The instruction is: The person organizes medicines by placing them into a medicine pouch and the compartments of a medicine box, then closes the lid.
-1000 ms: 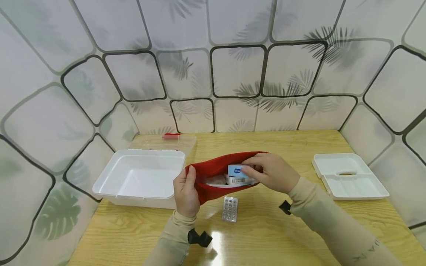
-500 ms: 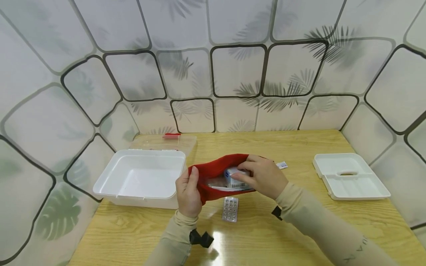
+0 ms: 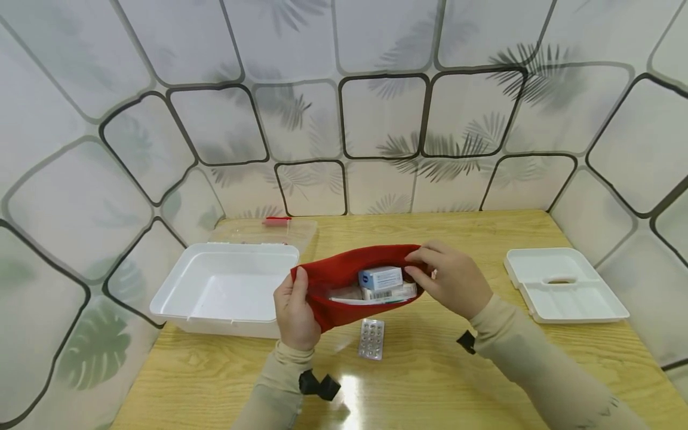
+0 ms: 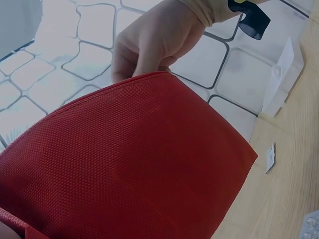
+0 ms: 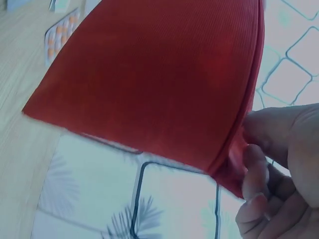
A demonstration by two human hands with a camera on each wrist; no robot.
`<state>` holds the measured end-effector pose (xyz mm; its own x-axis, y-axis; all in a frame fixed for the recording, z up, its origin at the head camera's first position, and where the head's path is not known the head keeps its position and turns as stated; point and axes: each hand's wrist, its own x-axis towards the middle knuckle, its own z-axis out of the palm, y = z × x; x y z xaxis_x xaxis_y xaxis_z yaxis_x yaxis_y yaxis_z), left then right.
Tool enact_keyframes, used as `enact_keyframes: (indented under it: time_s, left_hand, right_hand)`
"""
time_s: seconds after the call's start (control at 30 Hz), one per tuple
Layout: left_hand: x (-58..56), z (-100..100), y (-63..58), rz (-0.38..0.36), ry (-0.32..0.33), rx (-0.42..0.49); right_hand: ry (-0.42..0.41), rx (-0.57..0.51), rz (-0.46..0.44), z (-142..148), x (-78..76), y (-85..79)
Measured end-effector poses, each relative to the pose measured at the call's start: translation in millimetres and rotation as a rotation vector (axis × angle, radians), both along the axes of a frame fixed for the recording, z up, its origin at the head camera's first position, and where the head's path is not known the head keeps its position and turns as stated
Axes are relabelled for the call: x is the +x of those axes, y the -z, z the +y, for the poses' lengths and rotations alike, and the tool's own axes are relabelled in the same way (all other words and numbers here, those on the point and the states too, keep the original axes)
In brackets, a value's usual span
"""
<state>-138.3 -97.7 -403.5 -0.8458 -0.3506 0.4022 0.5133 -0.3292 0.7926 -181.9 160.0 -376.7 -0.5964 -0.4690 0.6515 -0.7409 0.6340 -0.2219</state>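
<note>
A red zip pouch (image 3: 334,315) is held up above the table, its mouth facing me. My left hand (image 3: 294,310) grips the left end, thumb over the rim. At the right end, my right hand (image 3: 454,280) pinches the edge between thumb and fingers; the right wrist view shows these fingers (image 5: 256,172) at the corner of the pouch. Inside lie a small blue-and-white box (image 3: 380,278), a carton with a barcode (image 3: 381,294) partly beneath it, and clear packaging (image 3: 346,292). The pouch's broad red side (image 4: 144,159) fills much of the left wrist view.
A blister pack (image 3: 371,338) lies on the table below the pouch. To the left stands an open white box (image 3: 231,286) with its clear lid (image 3: 258,230) folded back. A white tray insert (image 3: 570,286) sits at right. The left wrist view shows a small packet (image 4: 270,158) on the table.
My right hand has let go of the blue-and-white box, which now rests inside the pouch, and has moved right onto the pouch's edge. My left hand keeps its grip.
</note>
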Motion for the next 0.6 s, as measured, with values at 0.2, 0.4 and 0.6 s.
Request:
enact_keyframes:
  time_s: [0.2,0.4,0.6]
  left_hand:
    - [0.1,-1.1,-0.7,-0.013,0.002,0.005]
    - [0.3,1.7,-0.5,0.003,0.033,0.015]
    - [0.6,3.1,0.7,-0.01,0.05,0.01]
  right_hand:
    - [0.026,0.0,0.056,14.4,-3.2,2.1]
    - [0.094,0.052,0.095,19.2,-3.8,5.4]
    - [0.137,0.111,0.102,20.5,-5.2,3.7]
